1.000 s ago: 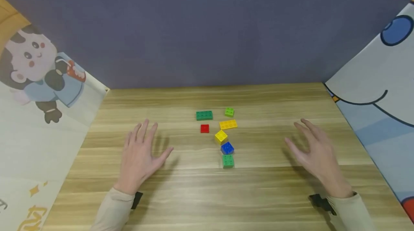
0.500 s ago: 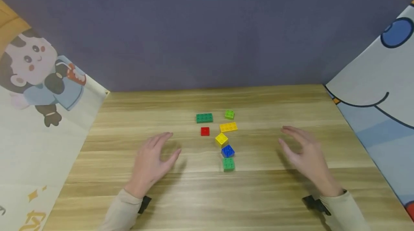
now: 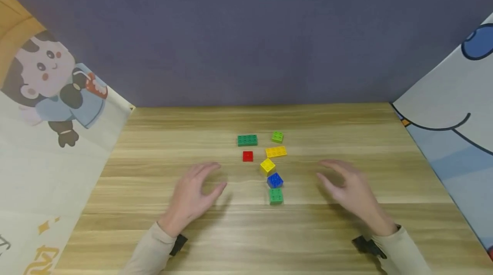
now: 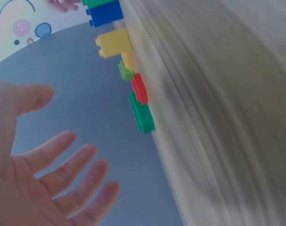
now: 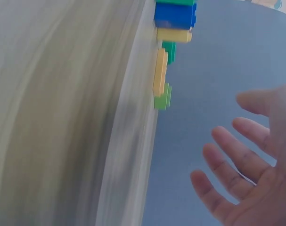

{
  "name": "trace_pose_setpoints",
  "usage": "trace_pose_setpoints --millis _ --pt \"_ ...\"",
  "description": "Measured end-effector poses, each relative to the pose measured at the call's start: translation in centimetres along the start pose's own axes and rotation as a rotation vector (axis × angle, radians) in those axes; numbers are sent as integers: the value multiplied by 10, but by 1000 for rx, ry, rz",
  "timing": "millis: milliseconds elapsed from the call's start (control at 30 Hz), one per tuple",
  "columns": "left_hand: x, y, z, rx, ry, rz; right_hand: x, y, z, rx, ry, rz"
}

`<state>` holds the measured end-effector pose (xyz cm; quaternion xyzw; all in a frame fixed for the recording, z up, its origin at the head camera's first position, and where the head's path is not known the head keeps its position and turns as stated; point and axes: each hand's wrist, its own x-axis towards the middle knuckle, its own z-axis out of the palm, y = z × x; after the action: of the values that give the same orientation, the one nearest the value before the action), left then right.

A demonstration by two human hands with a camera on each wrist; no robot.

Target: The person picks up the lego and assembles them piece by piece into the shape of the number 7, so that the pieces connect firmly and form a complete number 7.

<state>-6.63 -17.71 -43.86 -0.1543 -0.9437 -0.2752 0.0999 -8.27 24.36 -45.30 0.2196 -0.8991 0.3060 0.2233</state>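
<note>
Several toy building bricks lie loose on the wooden table: a long dark green brick (image 3: pixel 247 140), a small lime brick (image 3: pixel 277 137), a flat red brick (image 3: pixel 247 156), a long yellow brick (image 3: pixel 276 151), a square yellow brick (image 3: pixel 267 166), a blue brick (image 3: pixel 275 180) and a green brick (image 3: pixel 275 196). To their left hovers my left hand (image 3: pixel 194 196), nearest the red brick, thumb and fingers spread apart and holding nothing. My right hand (image 3: pixel 348 189) is on the other side, also holding nothing, its relaxed fingers pointing at the bricks. Both wrist views show the fingers apart from every brick.
The wooden table (image 3: pixel 231 240) meets a dark grey-blue wall (image 3: pixel 246 39) at the back. Printed panels with cartoon figures stand along the left (image 3: pixel 57 95) and right sides. Black straps sit on both wrists by the beige sleeves (image 3: pixel 150 249).
Both hands have moved inward, the left one rightward and the right one leftward, closer to the bricks. Their fingers have bent a little. The bricks keep their arrangement.
</note>
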Motion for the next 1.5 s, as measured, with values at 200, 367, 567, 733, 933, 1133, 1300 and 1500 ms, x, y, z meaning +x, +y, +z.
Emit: trace_pose_setpoints --millis 200,367,567,733,933,1133,1300,1500 --pt "-1 12 3 -79 -93 -32 2 -10 7 70 -125 68" --pt "2 23 10 -110 -153 -17 5 -20 16 170 -212 89" --pt "6 37 20 -144 -217 13 9 -26 26 250 -281 102" --pt "8 46 29 -162 -259 59 12 -27 33 299 -315 117" --pt "12 56 40 -146 -311 99 15 -28 41 338 -370 171" --pt "16 64 50 -149 -337 126 19 -29 49 424 -418 213" --pt "19 68 56 -152 -355 143 21 -27 55 488 -458 252" --pt "20 72 62 -122 -374 145 26 -26 60 519 -503 288"
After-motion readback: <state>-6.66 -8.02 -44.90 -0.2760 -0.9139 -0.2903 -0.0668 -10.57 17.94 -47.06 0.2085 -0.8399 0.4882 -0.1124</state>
